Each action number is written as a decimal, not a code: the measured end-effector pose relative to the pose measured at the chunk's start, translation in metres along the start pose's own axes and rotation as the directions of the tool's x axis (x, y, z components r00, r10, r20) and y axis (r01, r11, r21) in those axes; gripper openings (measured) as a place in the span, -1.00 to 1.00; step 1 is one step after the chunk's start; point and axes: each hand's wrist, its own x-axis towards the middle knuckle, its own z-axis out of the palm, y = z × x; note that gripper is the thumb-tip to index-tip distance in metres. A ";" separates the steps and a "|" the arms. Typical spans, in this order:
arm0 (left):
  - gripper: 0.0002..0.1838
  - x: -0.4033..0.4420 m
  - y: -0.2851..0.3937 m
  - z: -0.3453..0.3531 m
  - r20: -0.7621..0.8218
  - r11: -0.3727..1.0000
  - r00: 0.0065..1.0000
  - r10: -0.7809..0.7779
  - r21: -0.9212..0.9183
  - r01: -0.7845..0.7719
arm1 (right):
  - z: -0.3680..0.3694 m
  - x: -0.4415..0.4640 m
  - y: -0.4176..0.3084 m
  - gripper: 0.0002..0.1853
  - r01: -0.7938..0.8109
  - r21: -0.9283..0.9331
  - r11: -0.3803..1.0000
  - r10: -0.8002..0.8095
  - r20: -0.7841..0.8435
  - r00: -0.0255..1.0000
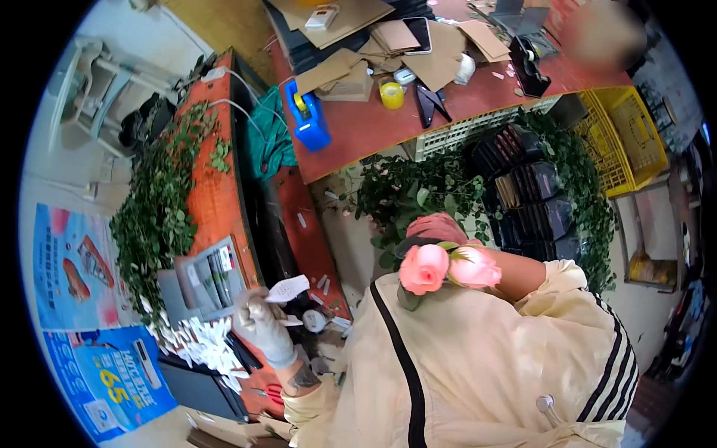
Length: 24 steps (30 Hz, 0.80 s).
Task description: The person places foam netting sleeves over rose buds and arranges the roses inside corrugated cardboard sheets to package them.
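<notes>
- two pink roses (424, 272) sit side by side, just beside the right hand (437, 226) and close over the cream jacket (478, 343).
- right hand: covered in a reddish glove, clamped on the roses' stems; fingertips hidden.
- left hand (265, 330): white-gloved, fingers curled together on a white dotted piece (289, 289), near the orange worktop (205, 209).
- risk: petals could bruise, caused by the jacket front rubbing them; a tight grip could snap the stems.
- risk: the thin piece could slip, caused by a loose pinch.
- orientation: blooms point towards the wearer; long axis seemingly runs away from the chest, stems largely unseen.
</notes>
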 end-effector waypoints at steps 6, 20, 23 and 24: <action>-0.68 -0.042 -0.079 -0.032 -0.038 0.930 0.956 -0.289 0.224 0.290 | -0.010 0.015 -0.007 -0.49 0.127 0.017 0.992 -0.127 0.000 0.992; -0.72 -0.328 -0.172 -0.123 -0.287 0.137 0.378 -0.880 0.609 0.781 | 0.148 0.008 0.176 -0.41 0.126 -0.594 0.795 0.490 0.751 0.442; -0.72 -0.396 -0.164 -0.124 -0.357 0.110 0.297 -0.886 0.461 0.881 | 0.179 -0.041 0.167 -0.21 -0.063 -0.626 0.778 0.560 0.644 0.520; -0.72 -0.420 -0.160 -0.120 -0.402 0.100 0.266 -0.876 0.388 0.916 | 0.177 -0.038 0.147 -0.23 -0.183 -0.538 0.823 0.559 0.707 0.435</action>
